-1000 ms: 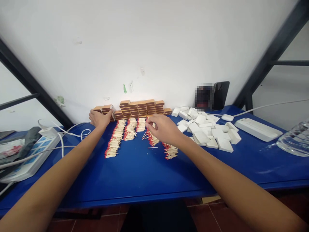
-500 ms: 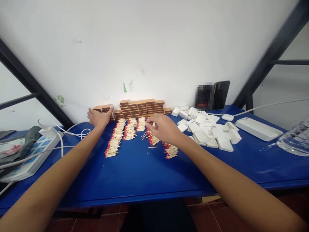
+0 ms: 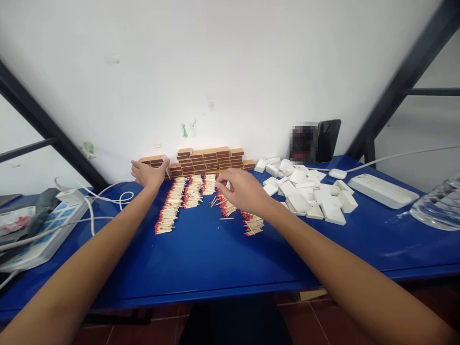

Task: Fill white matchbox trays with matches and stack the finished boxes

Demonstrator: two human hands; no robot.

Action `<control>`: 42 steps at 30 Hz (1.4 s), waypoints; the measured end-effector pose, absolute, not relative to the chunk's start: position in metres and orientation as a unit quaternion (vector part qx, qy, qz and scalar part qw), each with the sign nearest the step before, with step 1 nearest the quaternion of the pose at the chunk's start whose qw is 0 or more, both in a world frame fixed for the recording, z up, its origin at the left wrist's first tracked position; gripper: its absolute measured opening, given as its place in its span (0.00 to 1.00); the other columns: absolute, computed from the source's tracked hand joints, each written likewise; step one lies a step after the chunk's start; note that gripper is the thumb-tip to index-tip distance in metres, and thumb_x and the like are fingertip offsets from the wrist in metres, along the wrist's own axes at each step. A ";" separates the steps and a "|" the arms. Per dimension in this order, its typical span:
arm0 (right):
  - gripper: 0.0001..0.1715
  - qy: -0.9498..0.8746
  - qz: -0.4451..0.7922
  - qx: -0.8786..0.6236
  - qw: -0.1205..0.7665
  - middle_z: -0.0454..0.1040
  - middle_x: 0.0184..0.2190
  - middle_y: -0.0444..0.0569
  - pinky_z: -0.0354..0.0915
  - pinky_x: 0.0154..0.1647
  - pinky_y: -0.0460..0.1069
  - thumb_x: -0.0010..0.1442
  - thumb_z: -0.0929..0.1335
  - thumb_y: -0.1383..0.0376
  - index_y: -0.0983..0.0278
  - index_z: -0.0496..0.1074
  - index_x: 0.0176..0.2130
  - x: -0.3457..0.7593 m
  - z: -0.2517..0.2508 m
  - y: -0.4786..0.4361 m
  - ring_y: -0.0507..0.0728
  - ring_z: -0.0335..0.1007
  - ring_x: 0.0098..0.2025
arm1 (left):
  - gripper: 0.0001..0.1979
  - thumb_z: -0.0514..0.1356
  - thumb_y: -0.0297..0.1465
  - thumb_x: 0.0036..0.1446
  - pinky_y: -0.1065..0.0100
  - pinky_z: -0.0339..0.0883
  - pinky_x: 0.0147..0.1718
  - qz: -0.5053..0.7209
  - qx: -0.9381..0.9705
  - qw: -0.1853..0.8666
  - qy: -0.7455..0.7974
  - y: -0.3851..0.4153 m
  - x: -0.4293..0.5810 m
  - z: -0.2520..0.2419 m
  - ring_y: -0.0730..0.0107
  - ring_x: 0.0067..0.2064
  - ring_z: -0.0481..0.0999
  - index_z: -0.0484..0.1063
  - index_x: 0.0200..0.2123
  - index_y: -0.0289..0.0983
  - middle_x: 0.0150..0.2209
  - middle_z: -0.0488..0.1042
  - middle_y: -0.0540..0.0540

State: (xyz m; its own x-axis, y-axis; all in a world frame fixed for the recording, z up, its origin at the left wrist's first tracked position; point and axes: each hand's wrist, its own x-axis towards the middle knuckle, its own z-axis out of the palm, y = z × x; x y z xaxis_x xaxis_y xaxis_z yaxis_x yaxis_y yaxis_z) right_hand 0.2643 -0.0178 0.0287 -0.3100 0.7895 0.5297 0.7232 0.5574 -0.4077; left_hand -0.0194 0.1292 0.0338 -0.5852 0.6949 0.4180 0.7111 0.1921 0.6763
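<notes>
Matchboxes (image 3: 204, 160) are sitting in a stepped stack near the wall (image 3: 230, 72), at the back of the bench (image 3: 194, 268); a shorter stack (image 3: 151, 160) is sitting at the left end. Risk first: we are seeing nothing tying the boxes together, so a sideways push from our left hand (image 3: 149, 176) could be sliding upper layers off. Match rows (image 3: 170, 206) are lying right in front, so falling boxes could be scattering them. Our right hand (image 3: 241, 189) is hanging low over the rows; a drag of the wrist could be smearing the far-right row (image 3: 254, 224). One loose match (image 3: 226, 218) is lying out of line.

Hands: our left is resting partly open across the shorter stack, fingers at the outer end, thumb touching the inner end; we aren't able to tell if it is squeezing. Our right is resting curled over a row, thumb and index finger close together; we aren't able to tell if it is pinching a match. White boxes (image 3: 300, 201) are lying in a loose pile beyond the right wrist.
</notes>
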 end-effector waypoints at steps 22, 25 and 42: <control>0.13 -0.810 0.056 -0.464 0.355 0.77 0.34 0.48 0.57 0.38 0.52 0.71 0.65 0.66 0.63 0.73 0.33 0.265 0.028 -0.017 0.55 0.67 0.35 | 0.55 0.76 0.49 0.50 0.36 0.60 0.71 -0.453 -0.451 0.016 -0.769 0.131 -0.031 0.032 0.33 0.74 0.62 0.57 0.71 0.28 0.71 0.65 0.25; 0.13 -0.811 0.053 -0.462 0.355 0.77 0.34 0.48 0.57 0.38 0.52 0.71 0.65 0.66 0.63 0.73 0.33 0.265 0.028 -0.016 0.55 0.67 0.35 | 0.51 0.76 0.48 0.50 0.37 0.60 0.71 -0.450 -0.451 0.017 -0.770 0.131 -0.032 0.032 0.34 0.72 0.64 0.62 0.68 0.30 0.69 0.68 0.27; 0.14 -0.814 0.054 -0.464 0.345 0.77 0.34 0.49 0.56 0.37 0.52 0.71 0.65 0.66 0.62 0.73 0.33 0.265 0.028 -0.017 0.55 0.67 0.35 | 0.55 0.76 0.50 0.50 0.38 0.62 0.71 -0.417 -0.466 0.007 -0.780 0.136 -0.040 0.026 0.32 0.73 0.64 0.60 0.70 0.27 0.69 0.66 0.23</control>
